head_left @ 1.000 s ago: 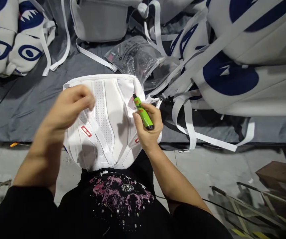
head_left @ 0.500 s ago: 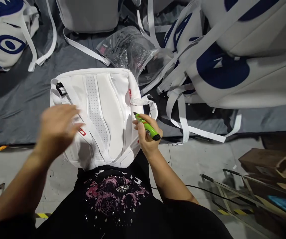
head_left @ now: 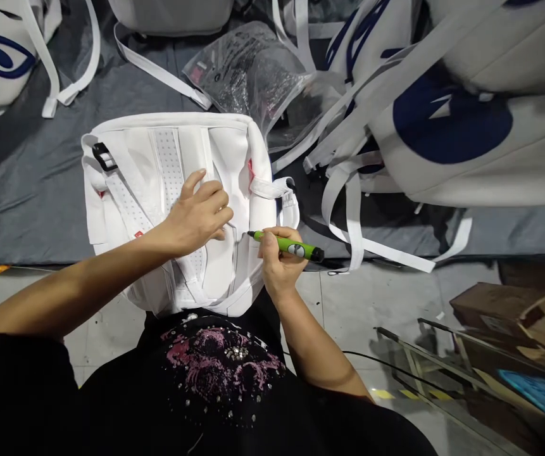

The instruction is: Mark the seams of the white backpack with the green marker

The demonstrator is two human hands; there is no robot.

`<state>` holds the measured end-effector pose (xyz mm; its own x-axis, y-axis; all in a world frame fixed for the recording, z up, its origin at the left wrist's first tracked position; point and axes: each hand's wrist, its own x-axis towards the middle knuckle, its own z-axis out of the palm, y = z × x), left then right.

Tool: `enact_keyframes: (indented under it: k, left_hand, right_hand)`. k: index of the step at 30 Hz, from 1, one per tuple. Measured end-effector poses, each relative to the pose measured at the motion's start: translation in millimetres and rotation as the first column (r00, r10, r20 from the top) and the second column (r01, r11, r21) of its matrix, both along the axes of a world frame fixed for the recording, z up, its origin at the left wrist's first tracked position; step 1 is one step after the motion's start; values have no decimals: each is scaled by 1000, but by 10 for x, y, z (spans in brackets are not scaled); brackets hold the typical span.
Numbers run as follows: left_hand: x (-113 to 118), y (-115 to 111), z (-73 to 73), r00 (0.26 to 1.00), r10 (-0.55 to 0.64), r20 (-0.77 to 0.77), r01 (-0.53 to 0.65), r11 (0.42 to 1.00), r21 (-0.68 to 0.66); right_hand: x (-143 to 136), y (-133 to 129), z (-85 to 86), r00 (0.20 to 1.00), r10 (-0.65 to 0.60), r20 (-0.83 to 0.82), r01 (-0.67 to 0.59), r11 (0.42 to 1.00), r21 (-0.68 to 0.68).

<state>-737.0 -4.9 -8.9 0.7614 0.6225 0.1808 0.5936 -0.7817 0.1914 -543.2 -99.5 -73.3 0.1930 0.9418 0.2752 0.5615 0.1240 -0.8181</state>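
A white backpack (head_left: pixel 227 269) lies with its back panel and shoulder straps facing up, its lower end reaching over the table edge against my body. My left hand (head_left: pixel 199 212) rests across the middle of the panel, fingers apart and slightly bent. What lies under its fingertips is partly hidden. At the bag's right side, my right hand (head_left: pixel 279 263) is closed around a thick green marker pen (head_left: pixel 288 246). The pen's thin dark tip points left toward the panel and its black end points right. Whether the tip touches the fabric I cannot tell. A black buckle (head_left: pixel 104 156) sits at the bag's upper left.
A crumpled clear plastic bag (head_left: pixel 248 73) lies behind the backpack on the grey-covered table (head_left: pixel 30 190). Big white bags with dark blue patterns (head_left: pixel 452 120) and trailing straps crowd the right and back. On the floor at right are a cardboard box (head_left: pixel 495 304) and a metal frame (head_left: pixel 424 367).
My left hand has moved right, from the bag's left side onto the middle of its panel. The pen in my right hand has turned closer to level, and that hand has dropped slightly.
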Motion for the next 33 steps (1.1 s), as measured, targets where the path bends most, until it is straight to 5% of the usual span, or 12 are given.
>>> enact_keyframes:
  k: [3, 6, 12, 25, 33]
  left_hand:
    - [-34, -119, -62, 999, 32, 25, -33, 999, 40]
    - [-26, -170, -91, 1000, 20, -16, -17, 990, 139]
    - [-17, -142, -144, 999, 34, 28, -37, 993, 112]
    - [0, -140, -143, 995, 49, 84, -47, 999, -28]
    - [-49, -160, -159, 1000, 17, -7, -16, 989, 146]
  right_hand:
    - [-16, 5, 95, 995, -86, 59, 78, 989, 126]
    - [-64, 49, 224, 986, -31, 166, -2, 982, 190]
    - [-166, 231, 348, 990, -74, 121, 60, 991, 120]
    - [-97, 408, 505, 973, 85, 215, -71, 995, -74]
    - [-12, 357, 511, 995, 74, 66, -66, 991, -116]
